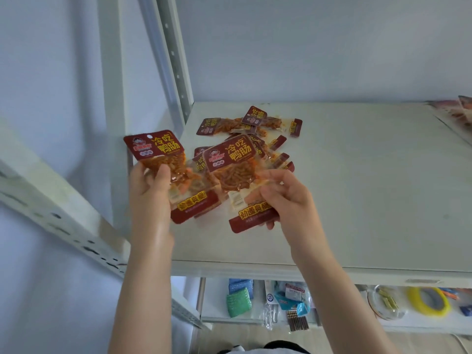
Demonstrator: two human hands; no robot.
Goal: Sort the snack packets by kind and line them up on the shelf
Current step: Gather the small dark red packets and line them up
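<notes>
Over the shelf, the left grip clasps a first packet and the right grip pinches a second packet, both lengthwise, red headers toward the wall; loose packets lie beyond.

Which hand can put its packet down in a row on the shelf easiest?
Probably the right hand: its packet hangs over the shelf with bare board beside it. The left hand is out by the shelf's left edge.
</notes>
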